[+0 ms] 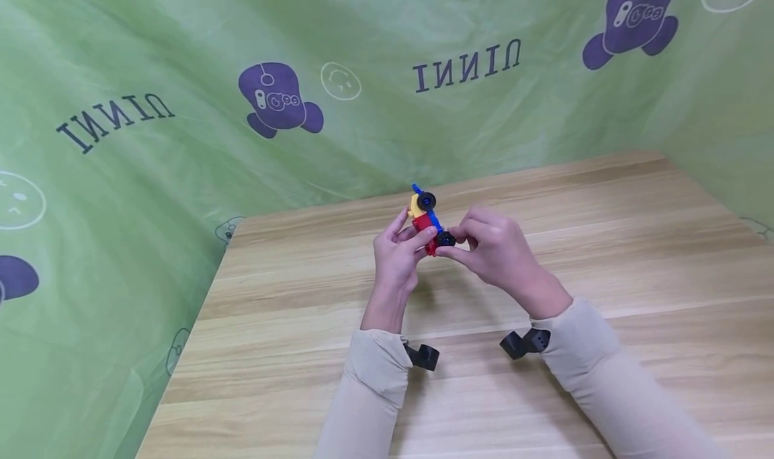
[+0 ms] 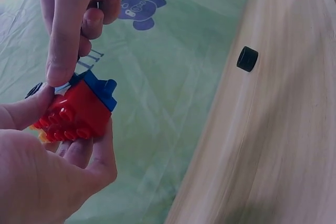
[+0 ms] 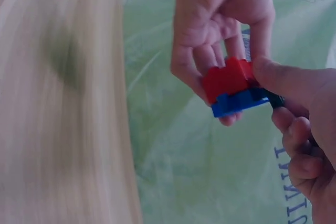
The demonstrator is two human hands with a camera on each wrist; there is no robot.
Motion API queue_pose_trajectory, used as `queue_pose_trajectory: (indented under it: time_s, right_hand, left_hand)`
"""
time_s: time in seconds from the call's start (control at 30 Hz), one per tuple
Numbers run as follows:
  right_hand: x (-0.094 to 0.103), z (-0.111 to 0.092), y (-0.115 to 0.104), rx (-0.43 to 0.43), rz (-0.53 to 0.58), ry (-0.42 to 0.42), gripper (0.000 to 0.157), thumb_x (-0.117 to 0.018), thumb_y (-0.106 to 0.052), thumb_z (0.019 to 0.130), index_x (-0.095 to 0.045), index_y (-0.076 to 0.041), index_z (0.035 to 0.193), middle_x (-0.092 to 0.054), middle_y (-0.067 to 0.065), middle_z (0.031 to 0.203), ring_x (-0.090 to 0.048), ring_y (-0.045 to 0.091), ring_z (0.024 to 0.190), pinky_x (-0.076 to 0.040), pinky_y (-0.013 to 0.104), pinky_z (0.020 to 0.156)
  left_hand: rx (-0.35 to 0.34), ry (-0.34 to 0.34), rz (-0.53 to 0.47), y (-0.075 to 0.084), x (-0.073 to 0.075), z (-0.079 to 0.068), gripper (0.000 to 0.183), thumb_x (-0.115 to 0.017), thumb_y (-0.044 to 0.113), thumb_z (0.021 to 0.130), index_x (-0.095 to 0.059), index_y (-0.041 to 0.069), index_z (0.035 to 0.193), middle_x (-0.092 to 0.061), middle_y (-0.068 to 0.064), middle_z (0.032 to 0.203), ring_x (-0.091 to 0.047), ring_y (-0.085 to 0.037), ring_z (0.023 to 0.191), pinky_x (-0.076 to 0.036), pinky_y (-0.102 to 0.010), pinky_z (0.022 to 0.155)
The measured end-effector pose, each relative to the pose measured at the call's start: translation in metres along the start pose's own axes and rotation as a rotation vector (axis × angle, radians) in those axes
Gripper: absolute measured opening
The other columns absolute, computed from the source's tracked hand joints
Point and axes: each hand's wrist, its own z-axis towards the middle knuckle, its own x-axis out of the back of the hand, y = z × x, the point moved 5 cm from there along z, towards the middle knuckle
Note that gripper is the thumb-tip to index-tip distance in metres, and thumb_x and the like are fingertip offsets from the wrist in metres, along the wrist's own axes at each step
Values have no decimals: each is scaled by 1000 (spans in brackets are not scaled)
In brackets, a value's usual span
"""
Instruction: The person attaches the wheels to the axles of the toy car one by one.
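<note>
A toy car of red, yellow and blue building blocks with black wheels is held up above the table. My left hand grips it around the red block, thumb on one side and fingers beneath. At the car's near end, my right hand pinches the black wheel between thumb and fingers. Another black wheel sits at the far end by the yellow block. In the right wrist view the blue base shows, while the fingers hide most of the wheel.
The wooden table lies below both hands. A small black cylinder, perhaps a tyre, appears on the wood in the left wrist view. Green printed cloth hangs behind the table. Black wrist cameras project from the sleeves.
</note>
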Motion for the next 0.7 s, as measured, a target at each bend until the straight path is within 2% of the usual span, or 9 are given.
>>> queue_pose_trajectory:
  time_s: [0.13,0.4,0.6,0.7]
  right_hand:
    - [-2,-2,0,-4,0,-6,28,-95,-4,62,-70,2,75,-62,7,69,-51,11,54,-41,19,48]
    - [-2,-2,2,54,45,-78,27,-92,2,65,-72,3,84,-60,6,75,-55,12,57,-44,20,49]
    - [-4,-3,4,32,88,-53,25,-90,4,66,-70,5,82,-61,8,75,-54,12,57,-44,19,49]
    - [-6,-5,6,7,100,-39,26,-91,4,65,-68,4,78,-61,9,74,-53,12,56,-43,18,49]
  left_hand:
    - [12,25,-3,-2,0,1,72,-73,-10,85,-47,8,150,-68,-25,123,-73,-21,92,-63,-30,73]
    - [58,45,-30,-9,-2,2,67,-73,-9,86,-52,8,147,-70,-24,118,-74,-21,89,-62,-30,70]
    - [94,44,-78,-13,-3,1,57,-71,-7,88,-57,8,142,-73,-11,96,-73,-19,84,-61,-34,74]
    - [82,50,-84,-11,-3,0,59,-71,-9,87,-57,7,142,-73,-10,96,-72,-18,83,-61,-32,73]
